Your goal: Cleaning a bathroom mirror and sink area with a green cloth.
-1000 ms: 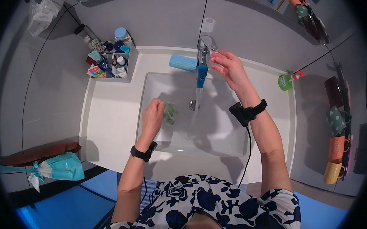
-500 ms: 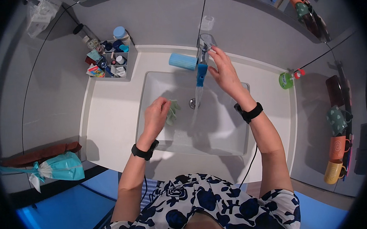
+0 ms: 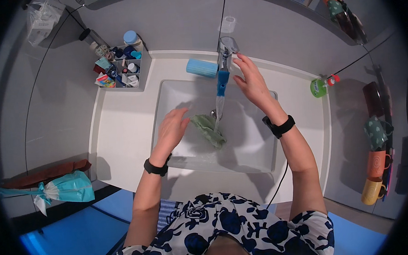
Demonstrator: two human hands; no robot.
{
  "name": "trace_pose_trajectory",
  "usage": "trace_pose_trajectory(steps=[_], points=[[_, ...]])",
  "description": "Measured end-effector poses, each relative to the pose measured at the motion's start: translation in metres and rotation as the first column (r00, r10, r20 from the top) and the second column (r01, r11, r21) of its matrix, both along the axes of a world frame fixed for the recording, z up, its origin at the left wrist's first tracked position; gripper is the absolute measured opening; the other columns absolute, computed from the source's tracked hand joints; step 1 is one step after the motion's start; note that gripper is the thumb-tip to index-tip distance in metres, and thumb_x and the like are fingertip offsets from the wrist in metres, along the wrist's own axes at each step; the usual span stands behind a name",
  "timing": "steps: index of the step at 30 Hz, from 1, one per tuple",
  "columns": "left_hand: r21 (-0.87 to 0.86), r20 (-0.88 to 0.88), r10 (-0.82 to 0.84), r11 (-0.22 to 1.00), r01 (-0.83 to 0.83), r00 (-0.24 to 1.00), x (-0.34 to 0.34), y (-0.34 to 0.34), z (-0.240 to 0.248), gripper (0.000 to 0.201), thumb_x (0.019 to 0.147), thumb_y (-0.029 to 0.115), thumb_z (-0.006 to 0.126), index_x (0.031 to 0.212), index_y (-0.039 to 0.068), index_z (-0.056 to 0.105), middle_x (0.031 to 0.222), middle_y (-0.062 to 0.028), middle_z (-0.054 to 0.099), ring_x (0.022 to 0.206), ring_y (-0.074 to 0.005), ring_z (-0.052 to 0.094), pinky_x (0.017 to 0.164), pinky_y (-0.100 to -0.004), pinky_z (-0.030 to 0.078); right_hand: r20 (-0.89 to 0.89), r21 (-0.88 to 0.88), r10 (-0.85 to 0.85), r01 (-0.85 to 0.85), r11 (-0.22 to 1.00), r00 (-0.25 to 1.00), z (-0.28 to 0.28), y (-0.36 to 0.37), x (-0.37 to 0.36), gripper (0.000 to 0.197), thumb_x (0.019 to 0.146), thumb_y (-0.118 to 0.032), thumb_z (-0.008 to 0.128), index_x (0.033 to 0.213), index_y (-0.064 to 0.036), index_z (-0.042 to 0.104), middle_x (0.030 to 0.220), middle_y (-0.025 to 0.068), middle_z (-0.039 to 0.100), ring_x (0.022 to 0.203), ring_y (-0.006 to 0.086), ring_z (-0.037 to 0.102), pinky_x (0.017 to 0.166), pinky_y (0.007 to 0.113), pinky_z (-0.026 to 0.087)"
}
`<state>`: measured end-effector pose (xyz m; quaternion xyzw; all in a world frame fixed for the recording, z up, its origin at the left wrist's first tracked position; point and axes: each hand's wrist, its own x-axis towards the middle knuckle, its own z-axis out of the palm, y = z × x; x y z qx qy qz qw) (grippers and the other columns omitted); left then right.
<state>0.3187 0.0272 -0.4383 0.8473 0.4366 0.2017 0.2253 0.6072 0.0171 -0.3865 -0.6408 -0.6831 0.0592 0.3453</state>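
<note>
Water runs from the chrome faucet [image 3: 225,57], through a blue spout extender [image 3: 223,82], into the white sink [image 3: 174,94]. A crumpled light green cloth [image 3: 208,131] lies in the basin beside the drain, its right end at the stream. My left hand [image 3: 172,130] is open over the basin's left side, fingers stretched out and thumb close to the cloth. My right hand [image 3: 254,84] is open at the right of the faucet, its fingertips close to the lever. From here I cannot tell if they touch it.
A light blue ribbed cylinder [image 3: 202,68] lies left of the faucet. At the back left stands a grey organizer [image 3: 141,82] with small toiletries. A green bottle with a red top [image 3: 318,88] is at the right edge. Several cups, one orange [image 3: 377,163], hang on the right wall.
My left hand has let go of the green cloth and opened. The cloth now lies spread further right, by the stream. My right hand has moved slightly down and right from the lever.
</note>
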Motion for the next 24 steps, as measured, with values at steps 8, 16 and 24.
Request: trace_pose_trajectory(steps=[8,16,24], points=[[-0.315,-0.081,0.014,0.948,-0.039,0.997,-0.012,-0.014,-0.005,0.031,0.086,0.021,0.058,0.113,0.004,0.059,0.099,-0.0139,0.063,0.083,-0.0304,0.061,0.074,-0.0381,0.048,0.099,0.084,0.026,-0.035,0.996,0.995,0.003,0.008,0.001,0.046,0.076,0.002,0.059,0.120,-0.0008,0.047,0.131,0.0162,0.044,0.119,0.0348,0.043,0.099,0.041,0.039],[-0.325,-0.034,0.009,0.946,-0.020,0.999,-0.016,-0.014,-0.019,0.031,0.086,0.022,0.058,0.112,0.005,0.059,0.097,-0.0129,0.065,0.083,-0.0312,0.062,0.073,-0.0386,0.048,0.127,0.020,0.019,-0.021,1.000,0.992,0.001,0.009,0.000,0.037,0.077,0.001,0.058,0.113,0.0008,0.053,0.131,0.0155,0.045,0.119,0.0341,0.044,0.099,0.040,0.039],[-0.360,0.000,0.025,0.933,-0.024,1.000,-0.010,-0.012,-0.026,0.031,0.086,0.019,0.059,0.113,0.004,0.060,0.094,-0.0137,0.065,0.083,-0.0284,0.062,0.074,-0.0353,0.049,0.133,-0.020,0.009,-0.006,1.000,0.991,0.007,0.012,0.000,0.020,0.077,0.002,0.056,0.097,0.0033,0.059,0.130,0.0148,0.045,0.101,0.0340,0.056,0.086,0.042,0.047]])
